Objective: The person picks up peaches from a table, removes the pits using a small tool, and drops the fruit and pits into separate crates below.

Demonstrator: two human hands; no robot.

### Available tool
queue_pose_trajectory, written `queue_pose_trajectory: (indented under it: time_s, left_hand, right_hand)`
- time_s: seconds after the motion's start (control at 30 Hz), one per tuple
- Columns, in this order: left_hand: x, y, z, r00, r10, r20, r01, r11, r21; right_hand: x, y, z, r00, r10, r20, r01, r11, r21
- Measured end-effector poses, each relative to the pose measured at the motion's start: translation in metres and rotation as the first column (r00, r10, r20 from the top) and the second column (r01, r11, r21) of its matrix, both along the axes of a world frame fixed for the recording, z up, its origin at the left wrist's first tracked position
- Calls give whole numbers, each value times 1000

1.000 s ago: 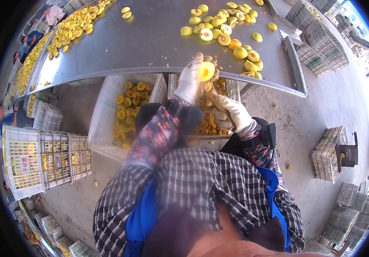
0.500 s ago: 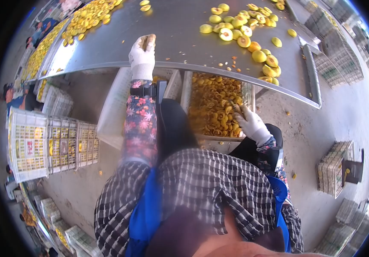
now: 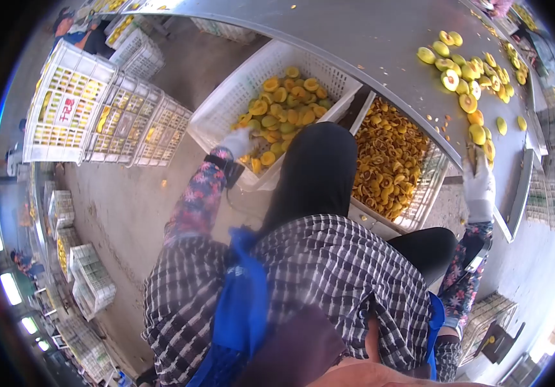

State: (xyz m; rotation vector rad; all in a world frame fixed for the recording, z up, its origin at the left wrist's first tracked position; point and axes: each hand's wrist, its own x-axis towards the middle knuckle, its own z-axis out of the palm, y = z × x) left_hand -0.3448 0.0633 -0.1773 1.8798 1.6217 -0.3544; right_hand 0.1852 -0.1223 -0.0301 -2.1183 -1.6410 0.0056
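1. Since the earlier frame the left hand (image 3: 235,142) has dropped from the steel table (image 3: 355,32) into the white crate (image 3: 223,106) on the left.
2. It lies on the yellow fruit halves (image 3: 284,103). I cannot tell how its fingers are set.
3. In the middle, the crate of orange scraps (image 3: 387,161) is untouched.
4. The right hand (image 3: 479,184) has risen to the table's near edge, its fingers against a yellow fruit (image 3: 487,149). I cannot tell whether it grips the fruit.
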Motion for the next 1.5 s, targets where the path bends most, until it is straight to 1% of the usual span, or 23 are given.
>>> queue_pose_trajectory:
  time_s: [0.07, 0.13, 0.17, 0.2, 0.27, 0.33, 0.37, 0.47, 0.53, 0.57, 0.6, 0.67, 0.73, 0.83, 0.97, 1.07, 1.1, 1.2, 1.23, 1.33, 1.4, 1.47, 1.5]
  left_hand:
    - [-31, -33, -63, 978, 0, 209, 21, 995, -96]
    - [-23, -65, -62, 976, -215, 5, 215, 970, -118]
    - [-5, -75, -18, 953, -299, -44, 288, 943, -167]
    - [-8, -76, -23, 974, -225, -9, 220, 958, -186]
    - [-16, -75, -35, 997, -61, 53, 71, 971, -227]
    - [-19, -76, -29, 994, -25, 111, 49, 975, -217]
    - [-20, -78, -23, 991, -23, 129, 50, 976, -211]
    - [-17, -79, -17, 984, -41, 176, 82, 969, -234]
    - [-9, -73, -10, 981, -2, 193, 60, 954, -294]
    - [-9, -75, -22, 979, -48, 201, 96, 967, -236]
    - [-10, -72, -25, 974, -14, 227, 75, 961, -265]
    - [-31, -48, -58, 943, -114, 313, 217, 922, -319]
    - [-28, -8, -56, 972, -143, 185, 172, 973, -155]
    - [-25, 52, -91, 995, -35, 91, 11, 969, 246]
    - [17, 120, -110, 985, -152, 81, 115, 930, 348]
    - [61, 134, -123, 991, -87, -100, 111, 957, 267]
    - [67, 139, -150, 995, -45, -93, 64, 975, 213]
    - [64, 113, -141, 970, -135, -200, 145, 989, 34]
    - [58, 105, -161, 995, -54, -84, 53, 998, -25]
    - [34, 73, -157, 916, -331, -227, 314, 943, -110]
    - [23, 65, -126, 922, -367, -124, 340, 920, -198]
    - [7, 66, -120, 989, -104, 109, 137, 923, -359]
    - [4, 60, -105, 966, -206, 153, 221, 971, -87]
  right_hand:
    - [22, 30, -8, 977, 21, 210, -29, 999, 34]
    - [29, 55, -10, 950, 18, 313, -17, 1000, -6]
    - [29, 67, -10, 950, 15, 313, 5, 998, -63]
    - [26, 76, -12, 950, 14, 311, 26, 992, -125]
    - [16, 91, -18, 979, 53, 197, -11, 978, -209]
    - [12, 98, -39, 994, 112, 7, -107, 964, -243]
    - [45, 103, -79, 950, 276, 143, -242, 945, -218]
    - [50, 98, -94, 973, 213, 86, -206, 975, -85]
    - [45, 97, -84, 945, 313, 93, -302, 946, -116]
    - [35, 92, -71, 976, 130, -175, -158, 974, -162]
    - [25, 90, -58, 955, 49, -291, -116, 969, -220]
    - [54, 92, -88, 950, 304, 74, -294, 948, -123]
    - [13, 88, -58, 990, 104, -93, -114, 987, -114]
    - [9, 86, -61, 996, 39, -81, -49, 992, -119]
    - [5, 85, -61, 995, -13, -95, 2, 993, -114]
    - [1, 89, -62, 979, -95, -182, 70, 988, -139]
    - [-1, 90, -60, 978, -102, -184, 77, 987, -141]
    - [-1, 89, -58, 984, -72, -162, 50, 989, -136]
    - [-1, 88, -58, 986, -57, -157, 37, 991, -127]
    - [-9, 90, -52, 983, -114, -143, 93, 985, -147]
    - [-3, 89, -62, 989, -81, -123, 73, 995, -66]
    - [-3, 91, -65, 993, -98, -61, 100, 994, 38]
    - [-5, 88, -58, 997, -71, 23, 71, 997, 28]
